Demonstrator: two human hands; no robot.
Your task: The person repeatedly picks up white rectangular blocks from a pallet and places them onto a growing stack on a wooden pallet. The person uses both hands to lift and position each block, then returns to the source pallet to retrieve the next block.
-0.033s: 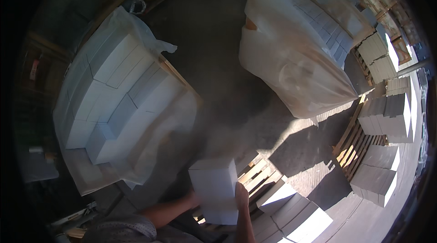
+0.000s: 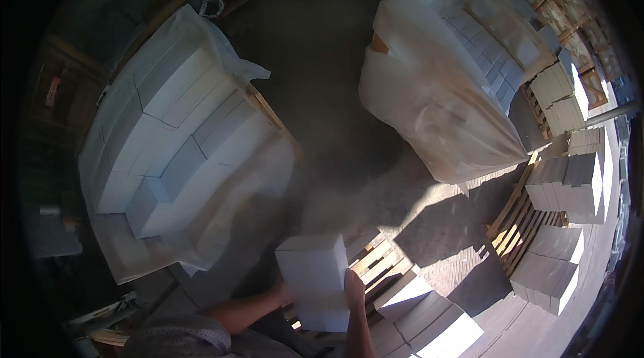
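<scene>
A white rectangular box (image 2: 312,284) is held upright in front of my body, low in the view. My left hand (image 2: 284,293) grips its left side, with the fingers mostly hidden behind the box. Against the right side presses my right hand (image 2: 355,289), its fingers closed on the edge. Just beyond my right hand lies a wooden pallet (image 2: 376,261), and several similar white boxes (image 2: 429,321) sit beside it in partial sunlight.
On the left, a stack of white boxes (image 2: 181,100) is partly draped in clear plastic sheeting (image 2: 251,163). Another plastic-covered stack (image 2: 439,103) stands at the far right. Further right are a slatted pallet (image 2: 520,230) and stacked pale boxes (image 2: 550,267). Dark floor (image 2: 322,103) runs between the stacks.
The view has shifted slightly, so the surrounding stacks appear a little displaced. The box stays between my two hands.
</scene>
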